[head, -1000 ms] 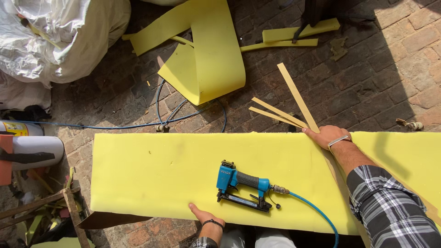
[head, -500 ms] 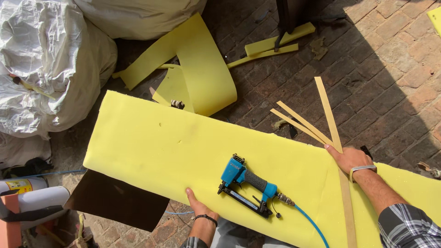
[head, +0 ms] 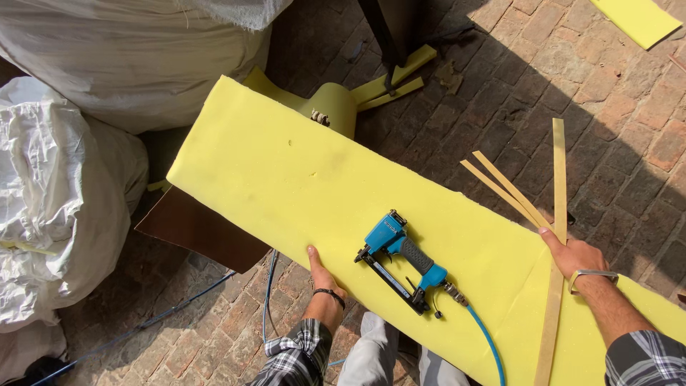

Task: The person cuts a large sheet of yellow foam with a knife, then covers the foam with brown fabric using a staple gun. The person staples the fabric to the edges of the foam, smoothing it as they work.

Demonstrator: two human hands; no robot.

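Note:
A long yellow foam sheet (head: 300, 179) lies across a brown board (head: 207, 232), slanting from upper left to lower right. My left hand (head: 321, 275) grips its near edge, fingers on top of the foam. My right hand (head: 572, 254) rests on the far edge at the right, pressing on thin wooden strips (head: 554, 214) that fan out from under it. A blue pneumatic stapler (head: 404, 261) with a black magazine lies on the foam between my hands, its blue air hose (head: 489, 343) trailing toward me.
Big white sacks (head: 86, 143) crowd the left side. Yellow foam offcuts (head: 389, 82) lie on the brick floor behind the sheet, another offcut (head: 636, 18) at the top right. A blue hose (head: 179, 307) runs over the bricks at lower left.
The foam sheet and board have swung round, its left end moving away toward the sacks. Both hands stayed on its edges; the stapler rode along on top.

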